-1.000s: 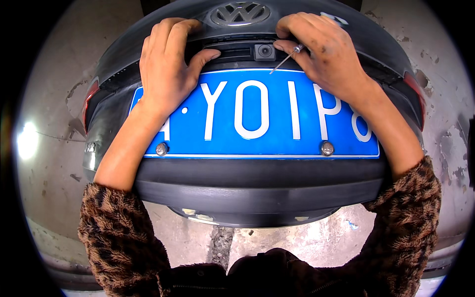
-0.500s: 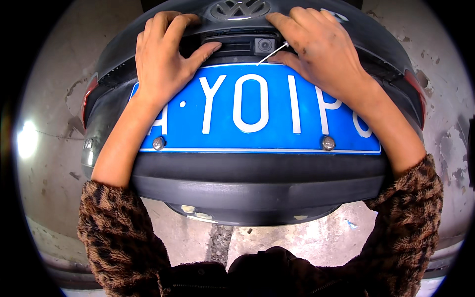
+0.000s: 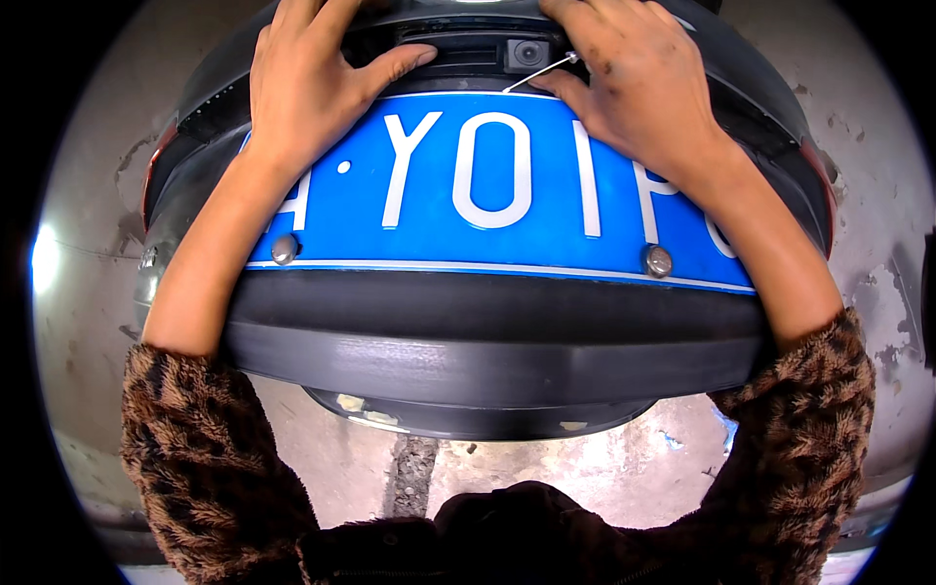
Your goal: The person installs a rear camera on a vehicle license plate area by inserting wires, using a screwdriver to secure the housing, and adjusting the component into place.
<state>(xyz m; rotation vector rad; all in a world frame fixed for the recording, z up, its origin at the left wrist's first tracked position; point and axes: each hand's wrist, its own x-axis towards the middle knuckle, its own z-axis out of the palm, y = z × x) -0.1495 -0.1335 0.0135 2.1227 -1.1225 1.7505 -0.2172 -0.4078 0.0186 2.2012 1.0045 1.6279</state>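
My left hand (image 3: 310,83) rests on the dark rear of a car, thumb spread from the fingers and pointing at the recessed trim strip (image 3: 463,58). The upper edge of the picture cuts off its fingertips. Across from it, my right hand (image 3: 639,88) is bent over the same trim, its thumb near the top edge of a blue licence plate (image 3: 487,239). A thin, pale metal rod (image 3: 536,75) slants from that edge up into the right hand, where its upper end is hidden. Between the hands sits a small square camera (image 3: 527,56).
Two domed bolts, one at the left (image 3: 285,250) and a second bolt (image 3: 658,260) at the right, sit along the plate's lower edge. Below is the black bumper (image 3: 487,366), with concrete floor (image 3: 546,468) beneath. Worn walls stand on both sides.
The car, plate and both hands sit higher in the picture and slightly larger, as the view has shifted. Both hands keep their places on the trim, and the rod stays by the right hand.
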